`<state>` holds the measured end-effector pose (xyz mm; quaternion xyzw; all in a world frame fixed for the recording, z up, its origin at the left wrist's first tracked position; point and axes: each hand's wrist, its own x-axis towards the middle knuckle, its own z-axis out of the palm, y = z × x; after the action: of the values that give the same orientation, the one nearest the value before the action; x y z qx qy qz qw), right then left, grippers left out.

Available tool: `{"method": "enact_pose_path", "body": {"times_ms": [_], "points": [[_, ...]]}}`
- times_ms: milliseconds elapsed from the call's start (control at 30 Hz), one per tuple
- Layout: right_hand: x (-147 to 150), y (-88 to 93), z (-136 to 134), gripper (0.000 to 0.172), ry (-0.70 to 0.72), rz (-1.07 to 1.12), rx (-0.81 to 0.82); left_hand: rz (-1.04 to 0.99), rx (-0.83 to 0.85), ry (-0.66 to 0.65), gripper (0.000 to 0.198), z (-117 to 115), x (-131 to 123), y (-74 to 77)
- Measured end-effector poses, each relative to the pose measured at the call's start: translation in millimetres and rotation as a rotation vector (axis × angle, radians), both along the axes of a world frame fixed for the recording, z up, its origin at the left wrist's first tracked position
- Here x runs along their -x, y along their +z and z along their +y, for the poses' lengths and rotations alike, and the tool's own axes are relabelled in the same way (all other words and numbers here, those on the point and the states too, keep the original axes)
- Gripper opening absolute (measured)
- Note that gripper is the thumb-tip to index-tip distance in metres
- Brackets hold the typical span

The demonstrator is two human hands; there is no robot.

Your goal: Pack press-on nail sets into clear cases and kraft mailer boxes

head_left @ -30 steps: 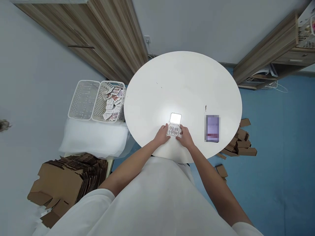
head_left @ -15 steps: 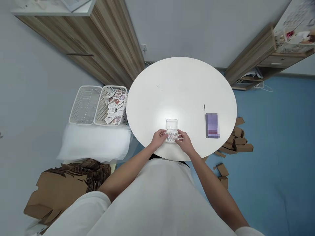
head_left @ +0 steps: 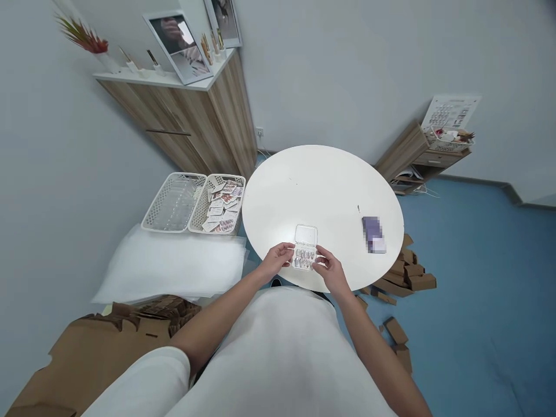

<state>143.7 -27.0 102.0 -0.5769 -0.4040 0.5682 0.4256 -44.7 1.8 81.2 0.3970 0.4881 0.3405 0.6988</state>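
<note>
- Workpiece: a clear case [head_left: 303,259], located at the near edge of the worktop [head_left: 313,174], directly in front of the person's body. Whether it rests on the surface or is held just above it cannot be told.
- Case condition: lid [head_left: 306,235] hinged open, tilted away from the person. The near half carries small glossy pieces [head_left: 305,255] set in two rows.
- Left grip [head_left: 274,259]: fingers bent, pinching the left edge of the case.
- Right grip [head_left: 332,272]: pinching the opposite edge, with the thumb near the lower right corner.
- Step in hand (judgement): the open case is being steadied between both grips, contents facing up, as for handling or inspection.
- Next move (judgement): any shift of the case calls for even support on both sides and a level attitude, since nothing covers the pieces. Closing the lid would require one grip to free itself while the other holds the base.
- Adjacent items, right side of the worktop: a purple item [head_left: 371,229], blurred and not identifiable, well apart from the right grip.
- Adjacent items, left of the worktop: one basket [head_left: 152,219] with clear plastic cases [head_left: 178,202], and beside it a second basket [head_left: 196,219] with printed cards [head_left: 221,209].
</note>
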Motion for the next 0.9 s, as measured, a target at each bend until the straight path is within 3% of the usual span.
{"method": "enact_pose_path", "body": {"times_ms": [267, 433, 633, 900], "points": [[16, -5.3, -17, 0.045, -0.159, 0.164, 0.088, -0.156, 0.053, -0.048, 0.039, -14, 17, 1.0], [24, 6.5, -17, 0.041, -0.098, 0.348, 0.138, -0.197, 0.083, -0.089, 0.042, -18, 21, 5.0], [28, 3.9, -14, 0.048, -0.130, 0.274, 0.064, -0.226, 0.108, -0.095, 0.044, -20, 24, 5.6], [33, 9.4, -16, 0.034, -0.136, 0.280, -0.008, -0.285, 0.168, -0.050, 0.043, -21, 23, 7.4]]}}
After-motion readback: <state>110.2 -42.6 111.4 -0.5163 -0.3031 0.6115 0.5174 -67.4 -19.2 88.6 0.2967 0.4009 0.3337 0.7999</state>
